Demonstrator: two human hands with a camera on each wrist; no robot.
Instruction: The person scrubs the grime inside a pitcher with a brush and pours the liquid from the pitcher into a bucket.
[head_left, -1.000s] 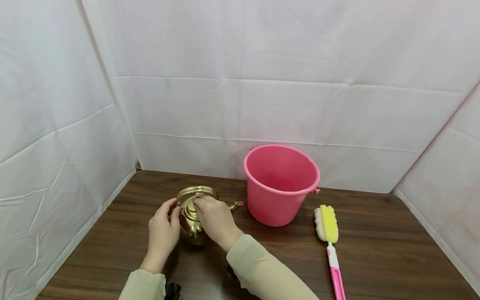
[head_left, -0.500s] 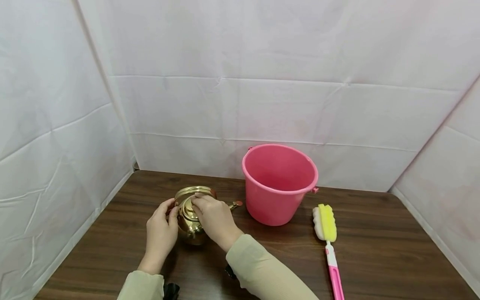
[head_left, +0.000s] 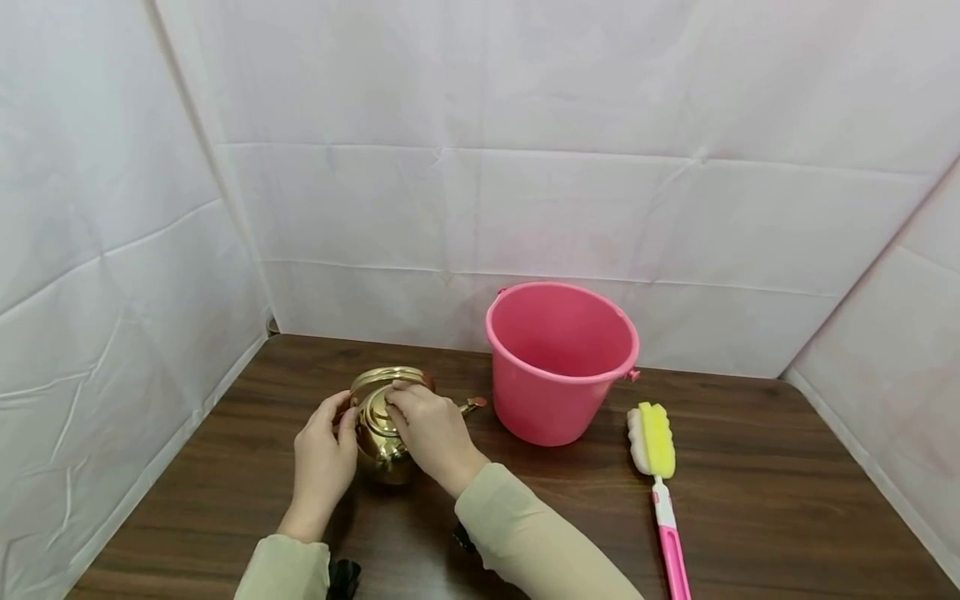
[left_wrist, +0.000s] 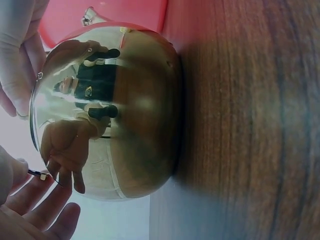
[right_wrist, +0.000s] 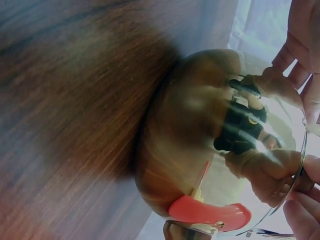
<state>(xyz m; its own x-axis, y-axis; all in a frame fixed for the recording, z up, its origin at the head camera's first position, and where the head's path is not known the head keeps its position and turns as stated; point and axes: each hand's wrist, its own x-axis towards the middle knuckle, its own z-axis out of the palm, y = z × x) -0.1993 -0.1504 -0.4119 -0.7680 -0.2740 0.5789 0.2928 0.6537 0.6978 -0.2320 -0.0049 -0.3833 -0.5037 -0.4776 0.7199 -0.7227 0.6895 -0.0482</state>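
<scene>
A shiny brass kettle [head_left: 384, 462] stands upright on the dark wooden table, its spout [head_left: 472, 406] pointing right towards the bucket. My left hand [head_left: 324, 458] pinches the foot of the kettle's arched handle [head_left: 392, 375] between thumb and fingers, on the left side. From the right, my right hand [head_left: 437, 433] reaches over the kettle and pinches the top of its lid [head_left: 378, 414]; the knob is hidden behind the fingers. Seen from the left wrist, the kettle's round body [left_wrist: 145, 120] mirrors the hands and sits on the wood.
Just right of the spout stands a pink bucket [head_left: 536, 408]. Farther right lies a sponge brush [head_left: 660, 446] with a yellow and white head and a pink handle [head_left: 674, 562]. White cloth [head_left: 465, 200] walls in the table [head_left: 765, 483] at the back and sides.
</scene>
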